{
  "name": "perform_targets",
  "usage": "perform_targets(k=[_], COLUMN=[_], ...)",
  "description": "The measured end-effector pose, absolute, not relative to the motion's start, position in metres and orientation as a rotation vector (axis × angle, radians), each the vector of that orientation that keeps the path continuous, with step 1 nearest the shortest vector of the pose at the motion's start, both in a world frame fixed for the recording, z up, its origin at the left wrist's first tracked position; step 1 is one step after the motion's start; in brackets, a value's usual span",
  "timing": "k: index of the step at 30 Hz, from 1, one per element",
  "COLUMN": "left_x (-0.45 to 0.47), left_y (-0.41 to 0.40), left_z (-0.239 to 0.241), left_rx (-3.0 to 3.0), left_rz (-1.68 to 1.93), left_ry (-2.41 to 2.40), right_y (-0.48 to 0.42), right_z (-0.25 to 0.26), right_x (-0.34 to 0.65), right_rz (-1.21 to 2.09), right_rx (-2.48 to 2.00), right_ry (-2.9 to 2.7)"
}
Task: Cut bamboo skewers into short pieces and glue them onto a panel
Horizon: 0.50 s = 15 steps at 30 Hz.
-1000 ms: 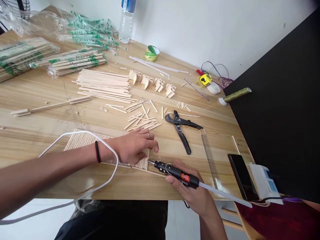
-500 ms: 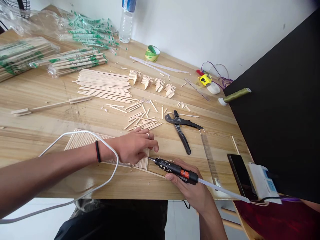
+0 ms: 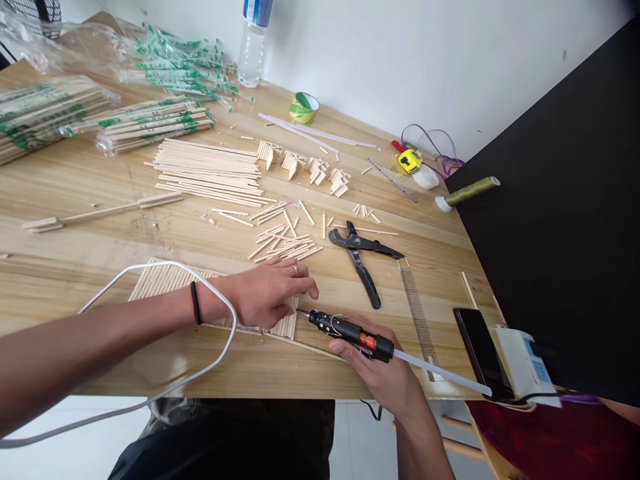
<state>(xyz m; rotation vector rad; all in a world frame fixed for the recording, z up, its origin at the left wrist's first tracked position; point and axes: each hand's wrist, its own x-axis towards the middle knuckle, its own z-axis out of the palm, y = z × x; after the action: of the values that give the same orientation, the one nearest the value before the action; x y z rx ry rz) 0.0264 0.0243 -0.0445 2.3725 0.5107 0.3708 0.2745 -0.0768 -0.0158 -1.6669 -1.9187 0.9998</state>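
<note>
My right hand [image 3: 395, 377] is wrapped round a black hot glue gun [image 3: 350, 333] with a long white glue stick [image 3: 443, 373] out of its back. The gun's metal nozzle points left, right beside the end of a flat panel of wooden sticks [image 3: 167, 279] laid side by side. Over that panel lies my left hand [image 3: 267, 291], its index finger stretched to the right and its thumb low on the panel near the nozzle. A thin stick [image 3: 313, 347] runs along the panel's near edge and on to the right. The white cord [image 3: 227, 303] loops over my left forearm.
Beyond the panel lie cut stick pieces [image 3: 287, 243], a row of long sticks [image 3: 207, 170] and small stick assemblies [image 3: 293, 163]. Black cutters [image 3: 357, 253] and a clear ruler [image 3: 419, 320] are to the right, near a phone [image 3: 480, 347]. A bottle [image 3: 251, 50] stands behind.
The glue gun and my right hand have shifted very slightly up, with the nozzle still by the panel's end. My left hand stays almost where it was.
</note>
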Motion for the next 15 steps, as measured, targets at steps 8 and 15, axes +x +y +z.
perform_targets(k=[8, 15], left_x=[0.027, 0.0261], left_y=[0.024, 0.0241], left_z=[-0.0429, -0.0447], left_rx=[2.366, 2.356], left_rz=[0.331, 0.358], left_ry=[0.56, 0.547], right_y=[-0.0753, -0.0716], right_z=[-0.0225, -0.0226], right_x=[0.2783, 0.2771], right_rz=[1.063, 1.066], right_rx=[-1.67, -1.66], right_ry=[-1.883, -1.857])
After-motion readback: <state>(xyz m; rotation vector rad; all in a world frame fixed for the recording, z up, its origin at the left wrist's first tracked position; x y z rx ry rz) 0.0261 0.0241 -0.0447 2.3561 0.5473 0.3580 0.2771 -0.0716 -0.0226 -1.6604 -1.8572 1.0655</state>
